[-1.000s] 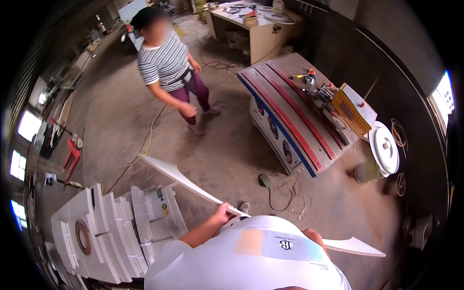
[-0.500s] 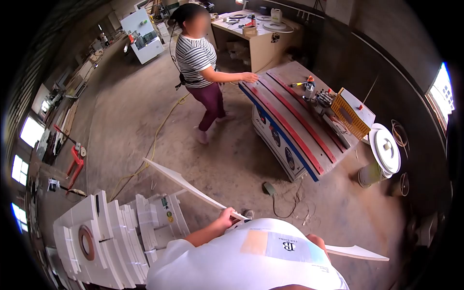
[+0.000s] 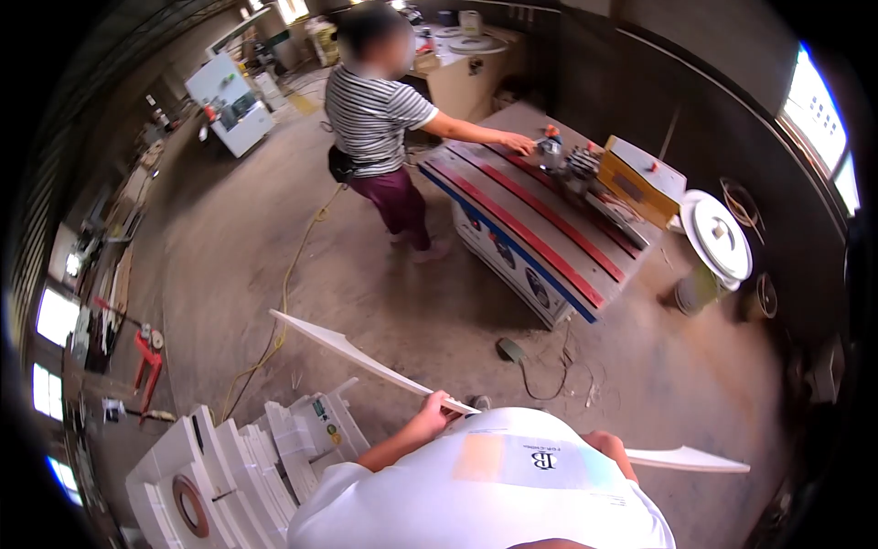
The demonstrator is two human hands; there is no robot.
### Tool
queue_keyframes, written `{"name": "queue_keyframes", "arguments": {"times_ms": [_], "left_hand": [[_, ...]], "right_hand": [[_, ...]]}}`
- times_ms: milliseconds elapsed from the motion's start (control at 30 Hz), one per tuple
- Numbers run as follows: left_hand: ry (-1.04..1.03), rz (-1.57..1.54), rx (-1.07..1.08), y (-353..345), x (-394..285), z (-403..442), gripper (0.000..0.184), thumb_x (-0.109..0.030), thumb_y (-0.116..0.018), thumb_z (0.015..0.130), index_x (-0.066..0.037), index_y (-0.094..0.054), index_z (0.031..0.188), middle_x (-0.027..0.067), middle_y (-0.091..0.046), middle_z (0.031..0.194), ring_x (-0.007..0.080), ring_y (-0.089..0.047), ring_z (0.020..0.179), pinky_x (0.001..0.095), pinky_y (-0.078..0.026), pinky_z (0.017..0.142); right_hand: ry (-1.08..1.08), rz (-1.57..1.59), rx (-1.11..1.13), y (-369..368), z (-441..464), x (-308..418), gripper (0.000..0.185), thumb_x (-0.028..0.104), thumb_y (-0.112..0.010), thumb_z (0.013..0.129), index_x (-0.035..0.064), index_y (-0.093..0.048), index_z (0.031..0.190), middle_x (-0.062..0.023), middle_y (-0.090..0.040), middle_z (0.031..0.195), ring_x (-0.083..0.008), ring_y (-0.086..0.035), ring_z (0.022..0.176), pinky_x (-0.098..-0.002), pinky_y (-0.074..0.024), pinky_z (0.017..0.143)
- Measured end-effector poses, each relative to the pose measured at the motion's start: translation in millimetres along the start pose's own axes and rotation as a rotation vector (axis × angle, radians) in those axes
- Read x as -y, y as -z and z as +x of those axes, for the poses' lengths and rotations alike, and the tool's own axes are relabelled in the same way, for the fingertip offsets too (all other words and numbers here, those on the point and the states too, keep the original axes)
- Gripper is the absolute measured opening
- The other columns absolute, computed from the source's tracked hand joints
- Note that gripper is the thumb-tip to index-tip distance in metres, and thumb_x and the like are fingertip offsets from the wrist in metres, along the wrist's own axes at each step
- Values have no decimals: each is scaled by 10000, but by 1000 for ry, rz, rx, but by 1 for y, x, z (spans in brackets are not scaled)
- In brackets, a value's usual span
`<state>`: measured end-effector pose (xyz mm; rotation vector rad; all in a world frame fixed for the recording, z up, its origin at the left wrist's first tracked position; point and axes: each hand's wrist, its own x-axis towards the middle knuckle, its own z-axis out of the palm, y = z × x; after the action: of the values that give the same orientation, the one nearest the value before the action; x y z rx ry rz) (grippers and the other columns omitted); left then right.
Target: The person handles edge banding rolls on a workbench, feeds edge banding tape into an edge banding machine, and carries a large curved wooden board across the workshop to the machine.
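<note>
A long, thin white board (image 3: 366, 363) with notched, pointed ends stretches across the front of my body. Its middle is hidden behind my white shirt, and the other end shows at the right. My left hand (image 3: 436, 412) is closed round the board, left of my belly. At the right side of my shirt, my right hand (image 3: 604, 443) shows only in part, close to where the board comes out again; its fingers are hidden. Below my left arm stands a stack of white panels (image 3: 265, 457), one with a brown ring (image 3: 190, 505) on it.
Ahead stands a machine table (image 3: 540, 215) with red strips and a yellow-sided unit (image 3: 640, 178). A co-worker (image 3: 380, 128) in a striped shirt reaches over it. A pedal (image 3: 508, 349) with a cable, a yellow hose (image 3: 294, 265) and a red stool (image 3: 146, 366) are on the floor.
The co-worker has stepped nearer and stretched an arm farther across the machine table, towards its motor. My view has shifted slightly. The board stays in front of me, with my left hand on it.
</note>
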<state>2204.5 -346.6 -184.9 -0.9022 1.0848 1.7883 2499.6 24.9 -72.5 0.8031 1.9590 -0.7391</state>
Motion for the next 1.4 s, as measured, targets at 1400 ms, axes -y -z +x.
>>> {"name": "queue_keyframes", "arguments": {"times_ms": [1400], "left_hand": [[60, -5, -63, -24, -12, 5, 199, -153, -571, 794, -108, -568, 988, 86, -645, 1007, 321, -661, 994, 546, -509, 923]], "right_hand": [[-218, 127, -84, -47, 53, -35, 599, 582, -557, 872, 55, -764, 1070, -182, -737, 1115, -349, -702, 1016, -428, -524, 945]]}}
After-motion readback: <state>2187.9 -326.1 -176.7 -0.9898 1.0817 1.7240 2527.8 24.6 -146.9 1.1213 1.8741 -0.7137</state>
